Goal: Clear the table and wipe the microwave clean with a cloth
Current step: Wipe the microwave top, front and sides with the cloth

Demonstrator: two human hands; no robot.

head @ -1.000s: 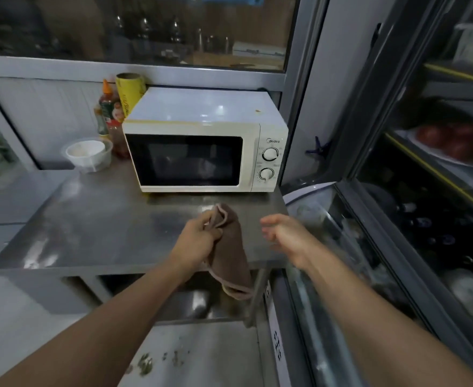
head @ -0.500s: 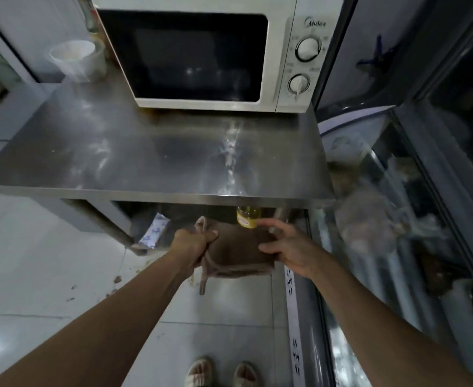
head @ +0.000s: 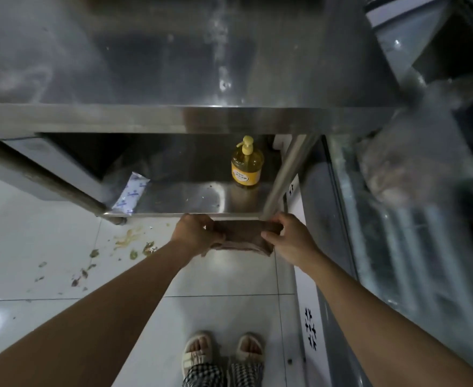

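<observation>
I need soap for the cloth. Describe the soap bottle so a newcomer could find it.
Look under the steel table, on its lower shelf. At the right, beside the table leg, stands a yellow pump bottle, upright, unlike the flat white packet at the left.

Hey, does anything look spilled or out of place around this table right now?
Yes. Yellowish smears and green scraps litter the floor tiles by the table's left leg, and a white packet lies askew on the lower shelf.
</observation>
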